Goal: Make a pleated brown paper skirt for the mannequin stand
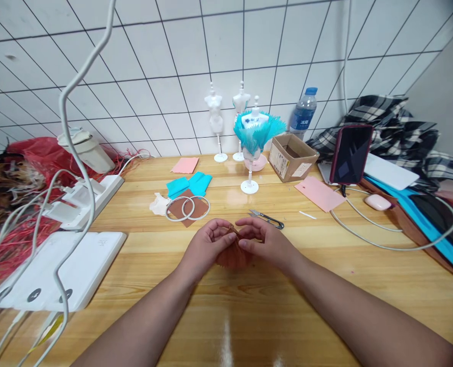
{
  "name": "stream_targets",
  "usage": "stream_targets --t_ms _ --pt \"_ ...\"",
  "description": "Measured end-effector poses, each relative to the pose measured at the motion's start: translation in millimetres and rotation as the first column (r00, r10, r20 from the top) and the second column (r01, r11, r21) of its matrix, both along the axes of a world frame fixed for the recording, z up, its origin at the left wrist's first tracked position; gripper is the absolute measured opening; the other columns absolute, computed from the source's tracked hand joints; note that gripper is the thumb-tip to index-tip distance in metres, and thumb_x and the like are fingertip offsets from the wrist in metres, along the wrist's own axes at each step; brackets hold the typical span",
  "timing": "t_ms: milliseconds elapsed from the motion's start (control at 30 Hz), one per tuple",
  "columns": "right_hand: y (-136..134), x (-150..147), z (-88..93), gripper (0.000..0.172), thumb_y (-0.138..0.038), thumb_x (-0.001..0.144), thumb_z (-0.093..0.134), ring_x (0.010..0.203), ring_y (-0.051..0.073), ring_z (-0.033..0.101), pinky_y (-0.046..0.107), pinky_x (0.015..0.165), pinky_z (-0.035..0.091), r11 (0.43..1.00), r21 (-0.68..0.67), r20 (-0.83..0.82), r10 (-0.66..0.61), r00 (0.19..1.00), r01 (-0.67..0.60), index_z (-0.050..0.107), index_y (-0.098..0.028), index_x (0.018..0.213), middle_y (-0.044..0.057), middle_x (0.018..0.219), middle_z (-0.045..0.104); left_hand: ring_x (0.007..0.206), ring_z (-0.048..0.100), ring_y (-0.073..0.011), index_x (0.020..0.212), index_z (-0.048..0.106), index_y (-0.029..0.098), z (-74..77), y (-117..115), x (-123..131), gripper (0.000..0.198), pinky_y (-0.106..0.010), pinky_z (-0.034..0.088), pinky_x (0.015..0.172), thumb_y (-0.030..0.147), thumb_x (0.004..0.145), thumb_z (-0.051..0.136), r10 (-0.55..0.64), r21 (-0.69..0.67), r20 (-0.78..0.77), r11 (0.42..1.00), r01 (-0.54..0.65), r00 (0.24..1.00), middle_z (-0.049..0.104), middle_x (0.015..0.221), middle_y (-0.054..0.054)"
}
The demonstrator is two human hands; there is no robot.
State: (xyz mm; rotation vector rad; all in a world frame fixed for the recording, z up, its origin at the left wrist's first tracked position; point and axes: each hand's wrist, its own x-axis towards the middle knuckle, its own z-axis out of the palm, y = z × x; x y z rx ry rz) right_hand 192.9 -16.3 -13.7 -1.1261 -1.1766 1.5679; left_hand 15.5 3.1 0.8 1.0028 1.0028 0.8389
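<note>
Material, brown and gathered, is held just above the near middle of the counter, between the two hands. Its bunched top edge sits in the fingers, and the rest fans out below them, toward the near side. The left hand pinches this top edge from the left, thumb on the near side. The right hand grasps it from the right, thumb also near, its tip close to the left thumb. Part of the top is hidden by the fingers.

Just beyond the right hand lie the snips, blades pointing left. A white strip lies farther right. Beyond the left hand, two overlapping rings rest over a brown square; a white scrap is at their left, and blue pieces are on the far side. Farther back is a pink piece.

At the far middle stands a form dressed in blue frills, with two more white forms behind it. To its right are a box and, beyond that, a bottle. Nearer, a pink sheet lies left of an upright phone. A white power strip lies at the left.
</note>
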Motion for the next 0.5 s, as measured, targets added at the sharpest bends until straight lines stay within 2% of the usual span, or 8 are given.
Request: stream_targets --t_ms 67,167,367,500 --pt "0.4 0.3 0.0 0.038 -0.030 0.070 0.074 0.079 0.016 0.061 0.031 0.074 0.047 1.000 0.007 0.032 0.012 0.999 -0.012 0.061 -0.021 0.105 0.000 0.081 0.065 0.073 0.064 -0.0135 0.092 0.059 0.018 0.8 -0.9 0.1 0.035 -0.024 0.046 0.069 0.027 0.066 0.081 -0.035 -0.003 0.013 0.999 0.035 0.999 0.068 0.079 -0.001" --pt "1.2 1.4 0.4 0.035 -0.029 0.069 0.073 0.074 0.014 0.060 0.029 0.071 0.045 0.999 -0.027 0.028 0.037 0.999 -0.036 0.061 -0.020 0.101 -0.001 0.079 0.063 0.077 0.065 -0.0148 0.093 0.059 0.018 1.4 -0.4 -0.2 0.038 -0.026 0.047 0.072 0.023 0.064 0.082 -0.053 0.017 -0.022 0.998 0.053 0.998 0.069 0.085 -0.002" --pt "-1.7 1.2 3.1 0.043 -0.030 0.071 0.071 0.089 0.016 0.061 0.030 0.076 0.046 0.997 0.070 0.074 -0.048 0.996 0.043 0.055 -0.022 0.110 0.002 0.093 0.063 0.090 0.065 -0.0181 0.091 0.058 0.018 1.6 -4.5 3.4 0.029 -0.029 0.047 0.082 0.017 0.067 0.076 -0.135 0.125 -0.109 0.981 0.149 0.985 0.069 0.092 -0.005" --pt "-1.2 1.8 3.2 0.044 -0.029 0.071 0.070 0.072 0.013 0.059 0.029 0.070 0.045 0.997 0.043 0.099 -0.069 0.993 0.065 0.054 -0.019 0.112 -0.001 0.079 0.062 0.076 0.063 -0.0152 0.103 0.055 0.019 0.6 -8.2 2.7 0.035 -0.027 0.045 0.070 0.017 0.071 0.070 -0.159 0.159 -0.237 0.967 0.200 0.958 0.066 0.079 -0.001"
